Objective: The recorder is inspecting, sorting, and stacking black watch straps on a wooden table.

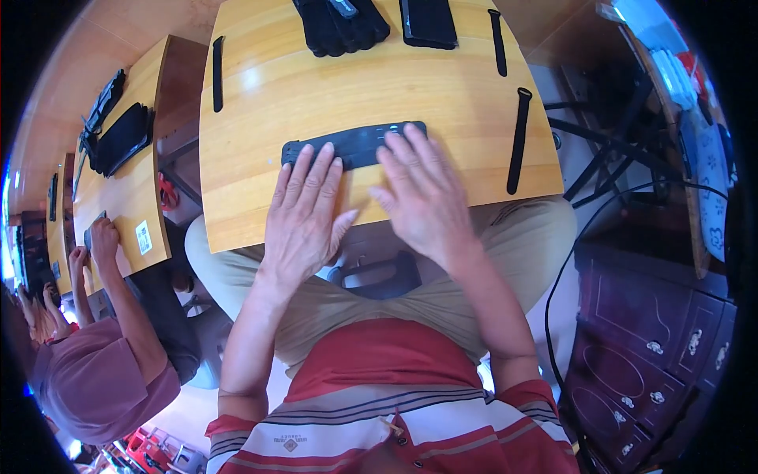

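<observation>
A flat, dark, band-like piece (pixel 360 148) with rounded ends lies crosswise near the front of the wooden table (pixel 268 87). Small round marks show at its left end and pale markings near its right end; its exact kind I cannot make out. My left hand (pixel 302 217) rests on the left part, fingers stretched and nearly together, thumb apart. Over the right part lies my right hand (pixel 429 201), fingers extended and slightly blurred, covering some of the piece. Neither hand is closed around anything.
Black straps lie along the table's sides, one left (pixel 218 75), others far right (pixel 497 43) and near right (pixel 518 142). Black gloves (pixel 343 30) and a black stack (pixel 429 24) sit at the far edge. Leftward, a co-worker (pixel 110 379) works at another table (pixel 130 205). A cable (pixel 557 292) hangs right.
</observation>
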The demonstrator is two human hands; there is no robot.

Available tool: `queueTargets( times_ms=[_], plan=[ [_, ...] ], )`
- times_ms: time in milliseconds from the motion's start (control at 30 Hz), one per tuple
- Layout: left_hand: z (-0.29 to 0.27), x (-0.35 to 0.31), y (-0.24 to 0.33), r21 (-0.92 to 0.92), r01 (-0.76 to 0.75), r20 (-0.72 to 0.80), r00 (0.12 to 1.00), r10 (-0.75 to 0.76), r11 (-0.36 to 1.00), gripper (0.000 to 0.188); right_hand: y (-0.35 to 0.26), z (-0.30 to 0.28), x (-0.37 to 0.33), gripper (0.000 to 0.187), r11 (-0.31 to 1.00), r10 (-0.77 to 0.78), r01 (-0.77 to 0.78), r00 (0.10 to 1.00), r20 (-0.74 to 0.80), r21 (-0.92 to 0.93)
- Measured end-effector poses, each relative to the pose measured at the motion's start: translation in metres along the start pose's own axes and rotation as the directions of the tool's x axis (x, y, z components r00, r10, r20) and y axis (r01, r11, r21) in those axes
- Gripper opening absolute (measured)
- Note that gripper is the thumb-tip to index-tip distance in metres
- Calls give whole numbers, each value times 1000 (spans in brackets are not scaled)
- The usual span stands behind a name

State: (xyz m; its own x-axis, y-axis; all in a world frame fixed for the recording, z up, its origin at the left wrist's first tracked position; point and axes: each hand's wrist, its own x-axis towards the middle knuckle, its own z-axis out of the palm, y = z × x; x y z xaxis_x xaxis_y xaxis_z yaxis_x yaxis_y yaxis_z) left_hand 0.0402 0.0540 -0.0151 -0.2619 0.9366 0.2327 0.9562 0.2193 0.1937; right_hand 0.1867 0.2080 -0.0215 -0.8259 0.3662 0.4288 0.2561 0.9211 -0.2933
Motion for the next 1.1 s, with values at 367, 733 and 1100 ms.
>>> queueTargets(
  times_ms=[367, 733, 1100],
  plan=[
    [4, -1, -12, -10, 10, 109, 994, -9, 1000, 67, 6, 10, -13, 63, 997, 45, -32, 977, 208, -66],
    [-6, -20, -42, 53, 159, 64, 985, -162, 986, 69, 22, -1, -19, 54, 998, 36, -24, 981, 189, -62],
    [-14, -27, -62, -216, 195, -61, 975, -212, 957, 55, 21, 2, -16, 53, 997, 11, 3, 982, 190, -73]
  ],
)
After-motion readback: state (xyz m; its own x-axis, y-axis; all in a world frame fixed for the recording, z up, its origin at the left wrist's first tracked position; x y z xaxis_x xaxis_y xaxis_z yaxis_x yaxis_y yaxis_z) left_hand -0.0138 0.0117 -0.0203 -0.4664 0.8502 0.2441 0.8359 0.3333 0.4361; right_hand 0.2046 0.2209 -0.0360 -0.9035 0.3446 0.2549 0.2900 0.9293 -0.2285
